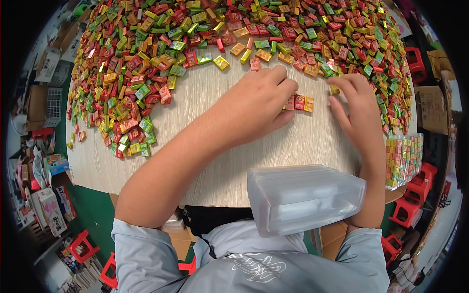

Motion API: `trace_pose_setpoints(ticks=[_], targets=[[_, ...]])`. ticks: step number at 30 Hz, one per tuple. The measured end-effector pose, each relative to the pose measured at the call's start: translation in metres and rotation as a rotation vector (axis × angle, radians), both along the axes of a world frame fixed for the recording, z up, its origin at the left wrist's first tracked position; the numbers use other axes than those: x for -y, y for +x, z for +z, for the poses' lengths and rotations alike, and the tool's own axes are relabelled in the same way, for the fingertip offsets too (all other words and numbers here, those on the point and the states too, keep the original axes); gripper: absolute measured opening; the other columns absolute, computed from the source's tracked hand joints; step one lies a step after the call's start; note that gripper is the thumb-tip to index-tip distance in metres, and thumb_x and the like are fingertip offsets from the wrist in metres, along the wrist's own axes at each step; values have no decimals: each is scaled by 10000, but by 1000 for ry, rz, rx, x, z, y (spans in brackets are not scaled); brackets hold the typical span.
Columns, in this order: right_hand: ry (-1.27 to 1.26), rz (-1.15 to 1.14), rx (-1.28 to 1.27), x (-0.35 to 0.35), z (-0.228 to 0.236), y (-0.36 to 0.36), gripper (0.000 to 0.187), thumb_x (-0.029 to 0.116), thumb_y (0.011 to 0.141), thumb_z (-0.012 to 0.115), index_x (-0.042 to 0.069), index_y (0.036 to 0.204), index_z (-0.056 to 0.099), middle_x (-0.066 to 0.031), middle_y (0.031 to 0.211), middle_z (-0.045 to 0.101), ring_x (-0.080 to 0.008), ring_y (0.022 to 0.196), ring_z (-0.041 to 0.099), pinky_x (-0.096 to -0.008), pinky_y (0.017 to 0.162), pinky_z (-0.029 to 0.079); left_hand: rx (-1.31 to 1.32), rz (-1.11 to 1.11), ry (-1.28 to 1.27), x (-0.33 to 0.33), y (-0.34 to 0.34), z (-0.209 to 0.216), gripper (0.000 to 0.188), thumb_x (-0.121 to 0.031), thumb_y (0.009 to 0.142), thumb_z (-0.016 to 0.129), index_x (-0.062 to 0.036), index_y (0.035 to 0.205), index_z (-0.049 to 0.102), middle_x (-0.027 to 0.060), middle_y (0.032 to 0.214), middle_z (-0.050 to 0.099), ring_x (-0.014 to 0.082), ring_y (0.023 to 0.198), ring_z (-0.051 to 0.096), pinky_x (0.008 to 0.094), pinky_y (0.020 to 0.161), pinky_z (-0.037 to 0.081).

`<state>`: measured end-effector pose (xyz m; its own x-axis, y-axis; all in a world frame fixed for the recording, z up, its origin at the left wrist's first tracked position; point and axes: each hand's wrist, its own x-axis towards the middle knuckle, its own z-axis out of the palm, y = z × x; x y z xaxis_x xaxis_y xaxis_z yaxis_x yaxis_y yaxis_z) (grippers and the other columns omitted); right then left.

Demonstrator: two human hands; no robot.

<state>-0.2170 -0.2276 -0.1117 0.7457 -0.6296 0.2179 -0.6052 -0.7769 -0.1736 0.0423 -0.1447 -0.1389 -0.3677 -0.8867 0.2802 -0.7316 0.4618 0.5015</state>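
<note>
A short row of small red and orange wrapped candy packs [299, 103] lies on the pale wood-grain table [215, 161]. My left hand [264, 102] is closed around the row's left end, fingers bent and thumb along its near side; the packs under the fingers are hidden. To the right of the row, my right hand [359, 105] has a yellow candy pack [334, 89] between its index finger and thumb. A large heap of red, green, yellow and orange packs [141, 49] spreads over the far table and down both sides, with loose ones just beyond my left hand.
Nested clear plastic boxes [308, 195] stand at the near table edge, between my forearms. Filled clear packages of candy packs [403, 158] are stacked at the right edge. Red stools [83, 246] and cardboard boxes [432, 110] surround the table.
</note>
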Motion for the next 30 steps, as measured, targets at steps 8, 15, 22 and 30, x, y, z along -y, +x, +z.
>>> trace_pose_setpoints(ticks=[8, 15, 22, 30], targets=[[12, -113, -4, 8, -10, -1, 480, 93, 965, 680, 46, 1432, 579, -160, 1234, 598, -350, 1140, 599, -424, 1000, 486, -12, 69, -61, 6, 14, 8, 287, -243, 951, 724, -41, 1145, 663, 146, 1021, 632, 354, 961, 657, 460, 826, 526], [-18, -118, 4, 5, -11, 2, 484, 85, 974, 669, 42, 1444, 564, -166, 1206, 594, -352, 1126, 596, -428, 988, 492, -27, 84, -69, 5, 13, 6, 239, -222, 964, 709, -51, 1129, 678, 135, 990, 638, 349, 909, 663, 463, 800, 527], [-65, -107, -11, 10, -16, 7, 432, 73, 973, 660, 22, 1398, 597, -170, 1169, 605, -357, 1096, 609, -434, 975, 498, -56, 48, -74, 8, 13, 3, 227, -215, 969, 705, -38, 1108, 679, 140, 959, 651, 345, 906, 666, 458, 797, 529], [-16, -64, -10, 0, -5, -1, 370, 27, 945, 668, 0, 1311, 621, -177, 1181, 621, -377, 1090, 631, -443, 955, 512, -59, 43, -70, 8, 14, 1, 213, -207, 975, 698, -34, 1098, 686, 141, 959, 652, 340, 906, 667, 454, 797, 531]])
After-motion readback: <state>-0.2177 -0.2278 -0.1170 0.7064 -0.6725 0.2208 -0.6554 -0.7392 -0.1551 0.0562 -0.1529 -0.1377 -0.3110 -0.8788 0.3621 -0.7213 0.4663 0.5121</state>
